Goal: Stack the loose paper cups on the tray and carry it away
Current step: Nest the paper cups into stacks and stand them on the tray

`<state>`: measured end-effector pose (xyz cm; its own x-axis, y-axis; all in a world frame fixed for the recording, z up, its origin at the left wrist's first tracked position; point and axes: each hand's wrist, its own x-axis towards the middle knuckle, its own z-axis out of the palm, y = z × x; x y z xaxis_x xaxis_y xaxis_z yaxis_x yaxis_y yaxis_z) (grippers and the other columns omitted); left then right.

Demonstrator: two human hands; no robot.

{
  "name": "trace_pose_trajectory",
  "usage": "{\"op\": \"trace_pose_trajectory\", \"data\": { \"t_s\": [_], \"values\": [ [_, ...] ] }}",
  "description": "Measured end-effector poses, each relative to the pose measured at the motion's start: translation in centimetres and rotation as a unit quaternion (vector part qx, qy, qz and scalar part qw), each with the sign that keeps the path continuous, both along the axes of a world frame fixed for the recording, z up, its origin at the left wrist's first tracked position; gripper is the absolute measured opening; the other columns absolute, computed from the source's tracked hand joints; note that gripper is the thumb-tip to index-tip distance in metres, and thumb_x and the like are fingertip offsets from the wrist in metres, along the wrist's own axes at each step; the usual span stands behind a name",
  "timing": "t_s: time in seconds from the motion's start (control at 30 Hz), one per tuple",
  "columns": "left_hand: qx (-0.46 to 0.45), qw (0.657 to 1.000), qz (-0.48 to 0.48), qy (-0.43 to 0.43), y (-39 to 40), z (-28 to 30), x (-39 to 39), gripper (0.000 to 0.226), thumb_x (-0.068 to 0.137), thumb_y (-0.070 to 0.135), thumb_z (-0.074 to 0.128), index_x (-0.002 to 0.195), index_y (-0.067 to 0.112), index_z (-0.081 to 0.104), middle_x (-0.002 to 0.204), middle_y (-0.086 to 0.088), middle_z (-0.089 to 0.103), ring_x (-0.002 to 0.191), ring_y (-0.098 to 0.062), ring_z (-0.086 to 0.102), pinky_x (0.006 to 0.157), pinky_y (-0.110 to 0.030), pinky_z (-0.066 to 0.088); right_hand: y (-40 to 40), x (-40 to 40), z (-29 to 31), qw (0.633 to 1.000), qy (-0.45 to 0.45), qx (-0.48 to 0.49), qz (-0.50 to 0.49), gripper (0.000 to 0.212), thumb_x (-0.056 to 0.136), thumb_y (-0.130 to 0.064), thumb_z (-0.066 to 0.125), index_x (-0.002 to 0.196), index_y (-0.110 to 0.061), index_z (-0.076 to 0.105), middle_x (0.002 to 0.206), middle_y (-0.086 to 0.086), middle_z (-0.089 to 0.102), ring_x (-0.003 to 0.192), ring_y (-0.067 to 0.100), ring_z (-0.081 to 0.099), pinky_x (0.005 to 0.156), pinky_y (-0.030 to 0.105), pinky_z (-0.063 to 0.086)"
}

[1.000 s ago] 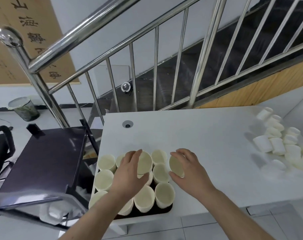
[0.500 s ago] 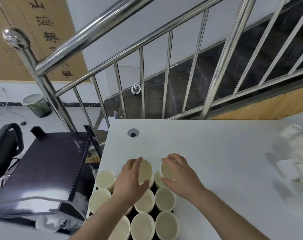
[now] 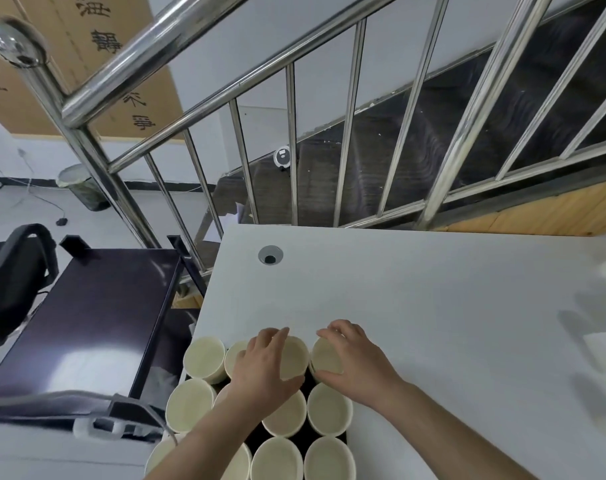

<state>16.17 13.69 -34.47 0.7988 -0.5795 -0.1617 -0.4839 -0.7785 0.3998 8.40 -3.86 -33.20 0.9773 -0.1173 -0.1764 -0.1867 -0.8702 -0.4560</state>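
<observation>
The paper cups (image 3: 284,415) stood upright and close-packed on the dark tray (image 3: 303,381), which sat at the near left corner of the white bench (image 3: 433,299), its black base showing only in the gaps between rims. The step in hand looked like setting or nesting cups into the far row. The left hand (image 3: 265,368) lay over the middle cup of that row (image 3: 293,356), fingers curved down along its rim and thumb against its near side, gripping it. The right hand (image 3: 355,363) pinched the cup at the row's right end (image 3: 326,355) between thumb and curled fingers. Both cups appeared to sit at rim height with their neighbours, so I judged them nearly seated.

The next move would call for letting go without tipping the light cups, then reaching to the right for more loose cups (image 3: 603,344), which showed only as blurred white shapes at the bench's right edge. After that the tray would need a level two-handed lift.

Compared with half a second earlier, the hands had stayed on the same two cups and sat a little closer together. The view had swung left and up, so the loose cups had slid almost out of frame, while more of the black cart (image 3: 87,320) and the steel stair railing (image 3: 197,109) came into sight.
</observation>
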Motion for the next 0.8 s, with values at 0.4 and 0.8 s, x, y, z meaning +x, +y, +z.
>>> {"op": "trace_pose_trajectory", "data": {
  "t_s": [0.4,0.8],
  "values": [
    [0.054,0.998,-0.012,-0.024,-0.5,-0.7,0.2,0.072,0.083,0.055,0.055,0.145,0.032,0.025,0.144,0.013,0.031,0.131,-0.012,0.034,0.099,-0.029,0.032,0.3,0.7,-0.8,0.996,0.072,-0.051,0.0,0.053,0.089,-0.037,0.056,0.136,-0.017,0.043,0.136,-0.005,0.038,0.124,0.017,0.039,0.087,0.032,0.047],
    [-0.022,0.999,-0.018,-0.029,0.2,0.4,-0.3,0.064,0.085,0.049,0.055,0.142,0.033,0.032,0.142,0.011,0.034,0.129,-0.013,0.037,0.099,-0.028,0.036,0.7,-0.5,0.6,0.997,0.034,-0.065,-0.036,0.055,0.093,-0.039,0.05,0.141,-0.018,0.037,0.14,-0.004,0.032,0.128,0.016,0.035,0.087,0.031,0.049]
  ]
}}
